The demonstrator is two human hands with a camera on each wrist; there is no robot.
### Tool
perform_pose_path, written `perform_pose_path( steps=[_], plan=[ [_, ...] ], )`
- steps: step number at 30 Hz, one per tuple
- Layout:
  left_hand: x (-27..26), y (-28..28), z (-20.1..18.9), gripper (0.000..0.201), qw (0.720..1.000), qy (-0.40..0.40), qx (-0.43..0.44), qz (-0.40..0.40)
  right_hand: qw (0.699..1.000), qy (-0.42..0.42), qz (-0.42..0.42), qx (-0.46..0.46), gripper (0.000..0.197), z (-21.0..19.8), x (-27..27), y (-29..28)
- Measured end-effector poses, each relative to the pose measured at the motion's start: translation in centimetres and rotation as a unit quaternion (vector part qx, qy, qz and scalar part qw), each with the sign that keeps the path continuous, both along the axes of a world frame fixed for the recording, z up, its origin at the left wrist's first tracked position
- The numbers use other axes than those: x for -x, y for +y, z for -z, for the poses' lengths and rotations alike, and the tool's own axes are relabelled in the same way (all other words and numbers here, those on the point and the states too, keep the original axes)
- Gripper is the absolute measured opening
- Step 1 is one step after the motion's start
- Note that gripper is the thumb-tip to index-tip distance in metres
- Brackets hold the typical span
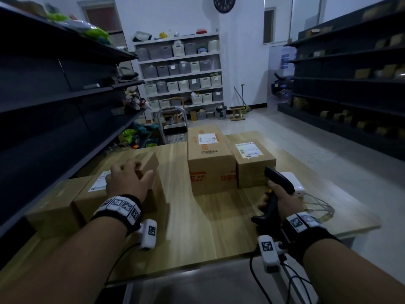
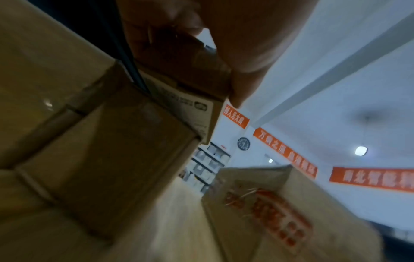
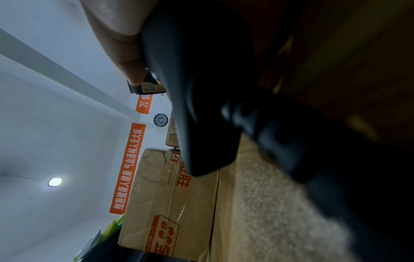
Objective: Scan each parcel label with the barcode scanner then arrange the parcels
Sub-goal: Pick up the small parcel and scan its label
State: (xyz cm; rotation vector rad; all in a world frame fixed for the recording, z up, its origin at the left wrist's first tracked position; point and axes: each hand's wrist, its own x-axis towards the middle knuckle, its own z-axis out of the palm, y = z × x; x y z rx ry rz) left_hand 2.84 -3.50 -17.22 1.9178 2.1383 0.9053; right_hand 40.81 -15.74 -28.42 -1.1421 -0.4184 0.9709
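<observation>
On the left of the wooden table (image 1: 197, 220), my left hand (image 1: 132, 175) grips a small cardboard parcel (image 1: 149, 164) from above; it sits on top of a taller carton (image 1: 156, 194). In the left wrist view, fingers (image 2: 161, 35) curl over the small parcel (image 2: 186, 99), whose white label faces the camera. My right hand (image 1: 279, 199) holds the black barcode scanner (image 1: 277, 183) by its handle, nose pointing away; the scanner (image 3: 201, 88) fills the right wrist view. A large red-printed parcel (image 1: 210, 165) and a labelled parcel (image 1: 254, 165) stand at mid-table.
Two more cartons, one labelled (image 1: 98, 189) and one plain (image 1: 54, 207), lie at the table's left edge. A white device (image 1: 294, 183) with cables (image 1: 317, 210) sits right of the scanner. Dark shelving (image 1: 54, 95) flanks both sides; a trolley (image 1: 173, 126) stands beyond the table.
</observation>
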Motion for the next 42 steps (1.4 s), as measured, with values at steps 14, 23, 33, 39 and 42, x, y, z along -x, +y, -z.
perform_pose_path(
  steps=[14,23,33,39,42],
  plan=[
    [-5.2,-7.4,8.3,0.066,0.616,-0.720,0.301,0.103,0.999,0.037,-0.003,0.014,0.062,0.0,-0.4,0.4],
    [-3.8,-6.4,9.8,0.069,0.532,-0.760,0.322,0.187,1.000,0.018,-0.018,0.012,0.041,-1.1,1.3,-0.6],
    [-2.5,-5.4,10.6,0.090,0.484,-0.760,0.335,0.275,0.987,-0.071,-0.121,0.074,0.021,-5.3,7.6,-3.9],
    [-2.6,-5.5,10.2,0.094,0.438,-0.795,0.342,0.245,0.961,-0.163,-0.197,0.108,0.015,-10.3,12.0,-4.8],
    [-2.6,-5.2,10.5,0.094,0.434,-0.795,0.344,0.247,0.942,-0.242,-0.205,0.115,0.023,-12.2,13.7,-5.1]
  ],
)
